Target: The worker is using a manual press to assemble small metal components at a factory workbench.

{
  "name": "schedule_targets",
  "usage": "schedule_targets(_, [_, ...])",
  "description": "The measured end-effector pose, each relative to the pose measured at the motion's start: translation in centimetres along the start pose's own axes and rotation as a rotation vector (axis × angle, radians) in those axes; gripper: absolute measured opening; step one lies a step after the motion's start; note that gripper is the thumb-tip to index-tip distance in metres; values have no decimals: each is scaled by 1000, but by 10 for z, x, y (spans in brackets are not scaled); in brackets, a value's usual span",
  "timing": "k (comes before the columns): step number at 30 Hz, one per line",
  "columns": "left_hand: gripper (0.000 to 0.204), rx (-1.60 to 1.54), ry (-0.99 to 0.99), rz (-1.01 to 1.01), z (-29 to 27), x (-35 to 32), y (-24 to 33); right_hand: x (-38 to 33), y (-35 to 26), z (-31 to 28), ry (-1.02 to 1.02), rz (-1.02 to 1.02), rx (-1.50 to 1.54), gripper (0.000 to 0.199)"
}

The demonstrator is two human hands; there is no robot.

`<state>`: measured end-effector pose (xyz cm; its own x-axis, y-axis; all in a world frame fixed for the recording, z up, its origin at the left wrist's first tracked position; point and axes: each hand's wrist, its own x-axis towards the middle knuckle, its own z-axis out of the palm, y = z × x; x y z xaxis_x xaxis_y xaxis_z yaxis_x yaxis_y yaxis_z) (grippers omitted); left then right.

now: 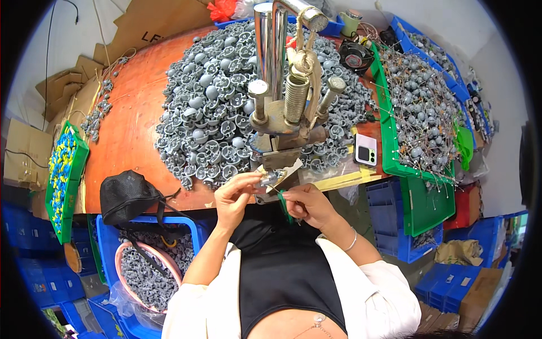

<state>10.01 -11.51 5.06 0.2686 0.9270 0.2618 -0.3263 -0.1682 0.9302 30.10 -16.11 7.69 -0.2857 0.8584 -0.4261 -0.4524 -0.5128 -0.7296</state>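
Note:
Close in front of the press, my left hand [232,198] pinches a small grey plastic part [269,179] between thumb and fingertips. My right hand [309,207] is closed round a thin tool with a green handle [284,206]; its narrow dark tip points at the grey part. The tool's exact kind cannot be made out. Just beyond both hands stands a metal hand press [274,56] with a coil spring [296,99] and a rope-wrapped lever. Behind and around it spreads a large heap of grey plastic half-shells [209,113] on the orange tabletop [121,118].
A phone [366,150] lies right of the press, beside a green tray of grey balls with wires [385,113]. Farther left are a black mesh bag [129,195] and a green tray of blue and yellow pieces [79,152]. A blue crate [200,231] of grey parts stands below the table edge.

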Motion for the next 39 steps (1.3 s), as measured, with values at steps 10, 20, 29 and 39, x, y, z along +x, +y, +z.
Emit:
schedule_targets(10, [31,550,-200,257,9,-6,23,0,-2,6,-32,-121,-204,16])
schedule_targets(20, [31,1448,-61,277,6,-6,59,11,-1,-9,21,-446,-721,10])
schedule_targets(29, [19,909,-101,103,27,-4,19,23,15,4,232,-571,-815,23])
schedule_targets(39, [19,1052,68,242,30,13,-6,33,23,17,541,-859,-1269,23])
